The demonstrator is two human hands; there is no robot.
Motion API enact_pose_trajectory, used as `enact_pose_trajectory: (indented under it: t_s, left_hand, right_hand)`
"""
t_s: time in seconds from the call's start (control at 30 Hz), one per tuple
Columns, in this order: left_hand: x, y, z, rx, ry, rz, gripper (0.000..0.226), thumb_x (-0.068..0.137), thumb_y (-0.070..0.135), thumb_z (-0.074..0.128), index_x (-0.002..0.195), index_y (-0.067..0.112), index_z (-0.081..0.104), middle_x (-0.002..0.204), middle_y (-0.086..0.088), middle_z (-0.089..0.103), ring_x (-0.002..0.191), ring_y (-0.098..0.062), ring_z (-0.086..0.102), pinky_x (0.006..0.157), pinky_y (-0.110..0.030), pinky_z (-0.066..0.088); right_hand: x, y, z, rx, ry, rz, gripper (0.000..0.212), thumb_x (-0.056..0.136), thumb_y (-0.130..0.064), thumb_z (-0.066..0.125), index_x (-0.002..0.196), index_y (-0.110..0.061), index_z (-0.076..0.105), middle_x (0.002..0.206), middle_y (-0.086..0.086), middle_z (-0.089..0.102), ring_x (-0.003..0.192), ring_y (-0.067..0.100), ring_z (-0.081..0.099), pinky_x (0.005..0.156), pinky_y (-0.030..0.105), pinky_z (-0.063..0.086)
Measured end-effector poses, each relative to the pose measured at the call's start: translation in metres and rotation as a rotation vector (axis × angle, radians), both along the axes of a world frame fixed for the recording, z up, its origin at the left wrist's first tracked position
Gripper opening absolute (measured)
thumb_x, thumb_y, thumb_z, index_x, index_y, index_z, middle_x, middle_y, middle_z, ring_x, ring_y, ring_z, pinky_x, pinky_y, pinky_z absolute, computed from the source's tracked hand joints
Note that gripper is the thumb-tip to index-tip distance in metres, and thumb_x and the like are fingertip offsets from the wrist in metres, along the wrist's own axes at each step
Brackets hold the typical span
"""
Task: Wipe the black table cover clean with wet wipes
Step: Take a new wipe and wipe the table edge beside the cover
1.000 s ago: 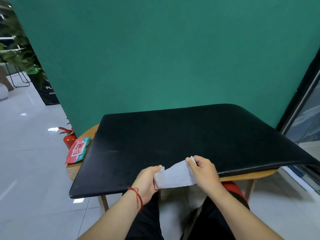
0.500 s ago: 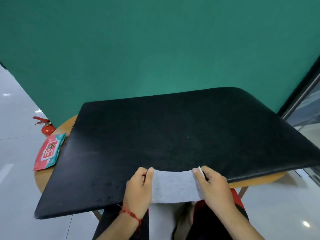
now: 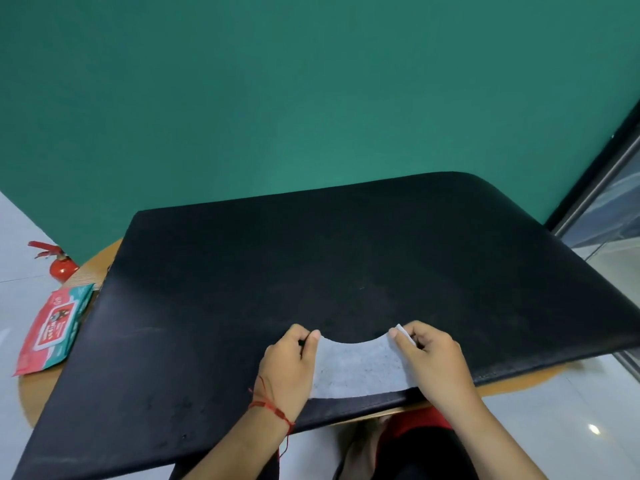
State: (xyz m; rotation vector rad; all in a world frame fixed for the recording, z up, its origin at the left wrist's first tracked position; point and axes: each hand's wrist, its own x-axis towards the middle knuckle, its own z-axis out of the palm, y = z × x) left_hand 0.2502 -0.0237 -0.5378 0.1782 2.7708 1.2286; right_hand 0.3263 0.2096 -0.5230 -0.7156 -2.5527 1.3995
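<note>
Head view: left grip and right grip pinch the wet wipe between them, over the black table cover.

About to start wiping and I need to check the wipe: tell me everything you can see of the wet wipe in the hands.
The wet wipe is a thin, pale grey-white sheet, faintly speckled, spread open over the near edge of the black table cover. Its far edge sags in a curve between the hands: the left hand pinches the left far corner, the right hand the right one. No tear shows.
</note>
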Motion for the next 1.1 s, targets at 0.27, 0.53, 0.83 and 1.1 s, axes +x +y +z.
enact_pose_trajectory:
  t_s: [0.27,0.53,0.83,1.1]
  left_hand:
    - [-0.108,0.058,0.034,-0.389,0.164,-0.205,0.035,0.106,0.061,0.039,0.105,0.031,0.059,0.088,0.0,0.07,0.087,-0.032,0.066,0.081,-0.04,0.051]
    - [-0.116,0.038,0.015,-0.443,0.254,-0.115,0.039,0.11,0.048,0.034,0.138,0.025,0.05,0.137,0.002,0.051,0.11,-0.027,0.06,0.08,-0.041,0.049]
    - [-0.145,-0.051,-0.016,-0.517,0.346,-0.057,0.03,0.108,0.03,0.047,0.131,0.016,0.06,0.138,0.0,0.058,0.126,-0.027,0.053,0.095,-0.048,0.05]
    - [-0.195,-0.089,-0.021,-0.601,0.265,-0.131,0.047,0.11,0.041,0.036,0.152,0.022,0.046,0.165,0.004,0.038,0.158,-0.018,0.024,0.127,-0.051,0.022]
  right_hand:
    - [0.006,-0.001,0.007,-0.477,-0.029,-0.112,0.013,0.101,-0.031,0.071,0.114,-0.031,0.071,0.097,0.012,0.072,0.074,0.023,0.073,0.071,0.048,0.066]
    - [0.035,0.012,0.013,0.036,-0.054,-0.071,0.024,0.104,-0.035,0.06,0.122,-0.05,0.055,0.106,-0.014,0.073,0.07,0.011,0.076,0.076,0.043,0.063]
    - [-0.065,-0.016,0.006,0.604,0.265,0.644,0.044,0.107,-0.013,0.052,0.15,-0.02,0.057,0.155,-0.009,0.051,0.143,0.013,0.046,0.12,0.028,0.039]
    - [-0.111,-0.04,-0.03,0.851,-0.054,0.935,0.084,0.108,-0.068,0.022,0.17,-0.018,-0.005,0.176,-0.005,-0.016,0.159,0.006,-0.024,0.132,0.038,-0.004]
